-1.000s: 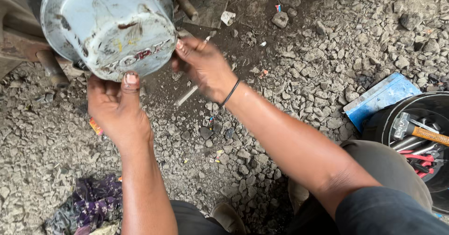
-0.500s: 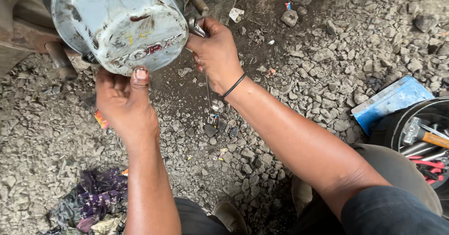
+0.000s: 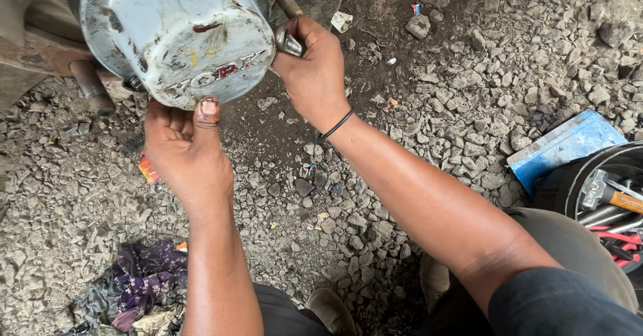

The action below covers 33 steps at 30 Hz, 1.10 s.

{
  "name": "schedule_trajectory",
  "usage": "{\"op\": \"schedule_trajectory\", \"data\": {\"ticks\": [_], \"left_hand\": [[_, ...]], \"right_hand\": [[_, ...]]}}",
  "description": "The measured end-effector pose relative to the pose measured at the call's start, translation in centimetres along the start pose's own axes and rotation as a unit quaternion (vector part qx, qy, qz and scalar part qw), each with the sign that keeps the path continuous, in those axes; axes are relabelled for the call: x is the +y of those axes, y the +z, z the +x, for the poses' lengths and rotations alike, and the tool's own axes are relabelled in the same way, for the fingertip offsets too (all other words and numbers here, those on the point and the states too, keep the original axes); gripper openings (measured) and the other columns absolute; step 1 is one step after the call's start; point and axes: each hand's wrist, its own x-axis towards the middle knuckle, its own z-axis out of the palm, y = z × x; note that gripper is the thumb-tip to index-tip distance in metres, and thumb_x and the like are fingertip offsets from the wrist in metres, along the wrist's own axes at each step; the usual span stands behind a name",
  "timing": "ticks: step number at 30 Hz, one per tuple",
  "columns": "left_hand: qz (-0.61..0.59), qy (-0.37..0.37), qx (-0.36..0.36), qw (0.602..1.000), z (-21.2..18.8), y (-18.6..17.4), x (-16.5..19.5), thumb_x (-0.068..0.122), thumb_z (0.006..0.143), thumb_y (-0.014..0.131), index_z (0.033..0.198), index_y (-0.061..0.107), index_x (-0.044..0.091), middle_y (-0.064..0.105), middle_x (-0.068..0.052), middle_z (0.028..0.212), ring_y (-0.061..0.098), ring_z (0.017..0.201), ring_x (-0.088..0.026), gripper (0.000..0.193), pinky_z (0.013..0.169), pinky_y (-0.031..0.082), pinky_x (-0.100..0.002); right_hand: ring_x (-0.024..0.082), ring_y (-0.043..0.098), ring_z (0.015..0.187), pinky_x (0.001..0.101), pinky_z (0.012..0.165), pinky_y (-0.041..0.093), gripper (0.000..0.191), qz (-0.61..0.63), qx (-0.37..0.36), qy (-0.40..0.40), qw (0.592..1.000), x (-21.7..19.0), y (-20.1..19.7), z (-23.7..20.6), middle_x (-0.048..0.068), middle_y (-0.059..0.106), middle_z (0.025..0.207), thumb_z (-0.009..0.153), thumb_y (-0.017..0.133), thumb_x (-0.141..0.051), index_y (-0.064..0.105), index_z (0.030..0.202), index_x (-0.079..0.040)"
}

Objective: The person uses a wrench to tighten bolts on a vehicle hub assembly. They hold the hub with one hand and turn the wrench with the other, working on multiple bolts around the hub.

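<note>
A worn pale-blue metal hub cap (image 3: 177, 31) with chipped paint sits at the top left, on a rusty axle. My left hand (image 3: 184, 152) grips its lower rim from below, thumb pressed on the face. My right hand (image 3: 313, 71) is at the cap's right edge, closed around a metal wrench (image 3: 288, 41) whose shiny end touches the cap's side. A black band circles the right wrist.
The ground is grey gravel and dirt. A threaded rusty stud (image 3: 90, 85) juts out at the left. A purple rag (image 3: 137, 289) lies at the bottom left. A blue board (image 3: 566, 148) and a black bucket (image 3: 569, 182) with a hammer and tools sit at the right.
My right hand has moved up from below the cap to its right edge, bringing the metal tool against the side. The left hand has kept its hold under the rim.
</note>
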Motion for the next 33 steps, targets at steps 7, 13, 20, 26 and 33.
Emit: {"op": "schedule_trajectory", "data": {"ticks": [7,13,20,26,33], "left_hand": [[0.019,-0.002,0.005,1.0,0.1,0.1,0.2,0.008,0.105,0.077,0.142,0.05,-0.007,0.065,-0.011,0.131,0.063,0.12,-0.015,0.048,0.108,0.052,-0.03],[0.014,0.013,-0.003,1.0,0.1,0.3,0.3,0.007,0.108,0.075,0.144,0.05,-0.008,0.065,-0.012,0.135,0.063,0.125,-0.017,0.046,0.114,0.049,-0.031],[0.019,0.002,0.002,1.0,0.1,0.3,0.3,0.007,0.106,0.075,0.143,0.049,-0.008,0.065,-0.012,0.134,0.064,0.123,-0.016,0.047,0.111,0.051,-0.03],[0.013,0.019,-0.003,1.0,0.1,0.3,0.0,0.007,0.108,0.075,0.144,0.05,-0.008,0.065,-0.012,0.135,0.063,0.121,-0.015,0.047,0.114,0.05,-0.03],[0.028,0.012,0.0,1.0,-0.1,0.5,0.5,0.009,0.108,0.075,0.144,0.05,-0.008,0.066,-0.011,0.134,0.064,0.122,-0.015,0.048,0.11,0.052,-0.029]], "right_hand": [[0.017,0.046,0.051,0.035,0.043,0.033,0.018,0.179,0.013,0.296,0.938,-0.9,0.0,-0.8,0.003,0.057,0.064,0.1,0.066,-0.018,0.068,0.1,0.0],[0.026,0.068,0.089,0.0351,0.078,0.055,0.022,-0.257,0.005,-0.132,0.957,-1.2,-0.6,-0.9,0.012,0.069,0.098,0.086,0.07,-0.007,0.063,0.106,-0.004],[0.036,0.066,0.08,0.0428,0.071,0.054,0.018,-0.168,-0.036,0.02,0.985,-0.9,-0.6,-0.8,0.015,0.067,0.087,0.087,0.072,-0.009,0.065,0.101,-0.002],[0.035,0.065,0.08,0.0438,0.07,0.052,0.025,-0.28,-0.023,-0.169,0.945,-1.9,-1.2,-0.5,0.014,0.061,0.095,0.082,0.073,-0.007,0.058,0.102,-0.002],[0.032,0.066,0.077,0.0439,0.068,0.053,0.03,-0.3,-0.034,-0.144,0.943,-2.2,-1.3,-0.3,0.012,0.06,0.093,0.082,0.076,-0.009,0.057,0.105,-0.003]]}}
